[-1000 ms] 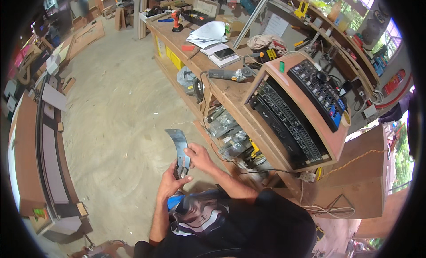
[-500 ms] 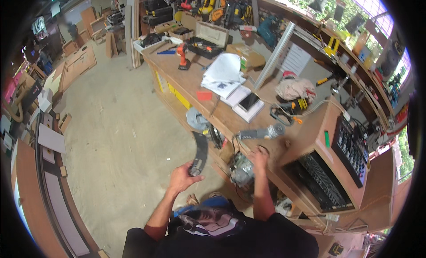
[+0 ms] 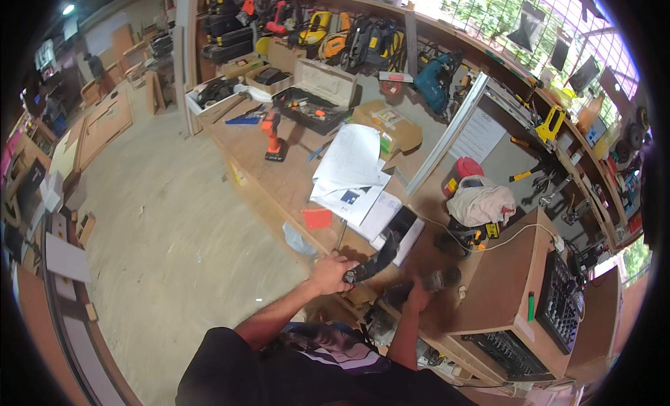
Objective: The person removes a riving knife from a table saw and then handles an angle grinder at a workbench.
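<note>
My left hand (image 3: 331, 274) is closed around one end of a curved, dark, flat strip (image 3: 381, 260) at the bench's front edge. The strip's far end reaches toward the papers and a dark phone (image 3: 403, 220). My right hand (image 3: 418, 296) is wrapped round the middle of a dark, cylindrical power tool (image 3: 445, 277) low over the bench top. Shadow and blur hide the tool's exact kind and whether it touches the wood. Below the bench edge, a grey metal machine (image 3: 382, 325) is partly covered by my right arm.
Papers (image 3: 349, 172), a red card (image 3: 317, 219), an orange cordless drill (image 3: 273, 136) and an open toolbox (image 3: 314, 102) lie on the workbench (image 3: 244, 151). At right stands a wooden cabinet (image 3: 506, 280). A bundled cloth (image 3: 481, 200) sits before it. Power tools line the back shelf.
My left hand has carried the curved strip up and right, from over the floor to the bench. My right hand has moved from the bench edge onto the power tool. The view has shifted.
</note>
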The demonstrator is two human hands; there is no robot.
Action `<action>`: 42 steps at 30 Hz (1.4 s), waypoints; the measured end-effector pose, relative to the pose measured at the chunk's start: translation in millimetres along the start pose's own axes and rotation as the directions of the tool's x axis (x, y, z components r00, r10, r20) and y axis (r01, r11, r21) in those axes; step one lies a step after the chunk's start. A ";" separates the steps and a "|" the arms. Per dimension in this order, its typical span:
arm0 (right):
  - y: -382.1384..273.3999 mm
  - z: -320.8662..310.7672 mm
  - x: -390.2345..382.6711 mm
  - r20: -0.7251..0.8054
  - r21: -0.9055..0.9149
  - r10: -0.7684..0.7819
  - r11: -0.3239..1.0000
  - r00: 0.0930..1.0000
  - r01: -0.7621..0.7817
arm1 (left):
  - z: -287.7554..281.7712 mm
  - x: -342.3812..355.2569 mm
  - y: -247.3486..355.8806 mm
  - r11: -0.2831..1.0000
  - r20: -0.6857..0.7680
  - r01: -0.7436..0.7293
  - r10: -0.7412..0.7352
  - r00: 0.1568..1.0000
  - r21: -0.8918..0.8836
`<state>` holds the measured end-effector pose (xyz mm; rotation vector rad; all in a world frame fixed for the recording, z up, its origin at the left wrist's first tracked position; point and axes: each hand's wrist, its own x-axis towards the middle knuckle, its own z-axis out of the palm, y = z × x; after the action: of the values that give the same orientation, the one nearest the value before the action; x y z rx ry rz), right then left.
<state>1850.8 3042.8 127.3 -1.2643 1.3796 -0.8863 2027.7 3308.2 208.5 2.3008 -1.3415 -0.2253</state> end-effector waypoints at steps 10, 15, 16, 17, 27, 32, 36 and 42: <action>27.9 -2.3 13.8 -0.206 -0.314 -0.009 0.948 0.978 -0.058 | 24.6 119.7 -31.3 0.904 0.206 -0.426 0.413 0.887 0.024; -18.1 36.1 -21.3 -0.443 -0.571 0.040 0.757 0.895 -0.317 | 16.5 138.1 -74.9 0.886 0.354 -0.461 0.420 0.836 0.037; -17.3 37.2 -17.6 -0.458 -0.530 0.033 0.792 0.888 -0.303 | 7.3 144.4 -82.1 0.895 0.406 -0.444 0.394 0.825 0.032; -12.1 35.1 -17.0 -0.469 -0.501 0.024 0.816 0.883 -0.288 | -1.8 152.2 -76.6 0.887 0.426 -0.462 0.421 0.801 -0.008; -20.9 15.2 -32.4 -0.505 -0.469 0.095 0.804 0.858 -0.365 | -245.4 256.8 4.9 0.346 -0.419 -0.669 0.570 0.707 -0.658; -9.7 15.5 -29.8 -0.458 -0.478 0.104 0.809 0.883 -0.343 | -385.5 244.7 76.1 0.037 -0.862 -0.981 0.473 0.184 -0.189; -6.7 25.3 -17.3 -0.324 -0.464 0.047 0.863 0.945 -0.202 | -388.7 208.1 137.1 -0.054 -0.823 -0.993 0.566 0.057 -0.107; 25.8 1.6 -22.0 -0.286 -0.412 -0.242 0.905 0.927 0.109 | -271.5 153.0 208.4 0.044 -0.532 -0.914 0.801 0.274 -0.404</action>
<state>1844.9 3069.1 106.7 -1.6188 1.7949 -1.0174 2042.2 3174.6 558.5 0.5576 -1.9038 -0.0534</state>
